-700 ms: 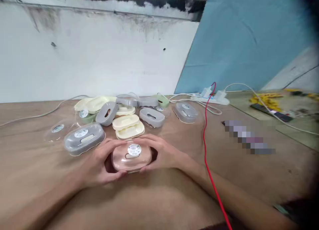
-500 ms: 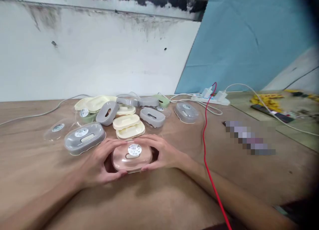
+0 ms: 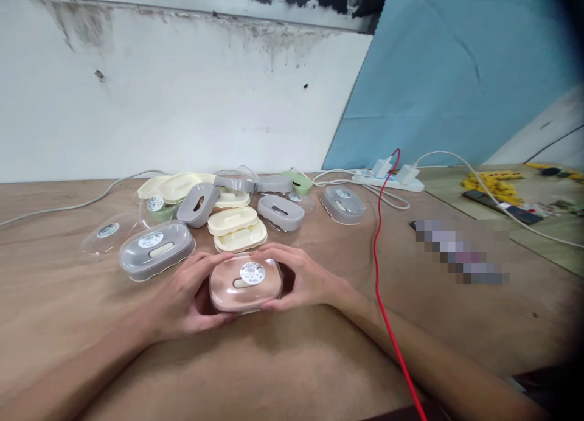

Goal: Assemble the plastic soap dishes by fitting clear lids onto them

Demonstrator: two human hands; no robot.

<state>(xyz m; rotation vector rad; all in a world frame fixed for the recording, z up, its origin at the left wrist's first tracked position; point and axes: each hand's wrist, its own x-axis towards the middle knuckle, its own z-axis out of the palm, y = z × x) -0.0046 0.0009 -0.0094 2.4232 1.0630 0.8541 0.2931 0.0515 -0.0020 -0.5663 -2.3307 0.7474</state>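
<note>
Your left hand [image 3: 185, 296] and right hand [image 3: 303, 277] curve half-open, gripping the pink box [image 3: 246, 294] at lower centre; uneven squeezing could pop its clear cover [image 3: 224, 294] loose, and sliding it up-frame could shift the cream trays [image 3: 233, 221].

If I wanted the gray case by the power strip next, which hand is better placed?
Probably your right hand: it is closer to that gray case, while your left hand is across the pink case. Both hands hold the pink case now.
</note>
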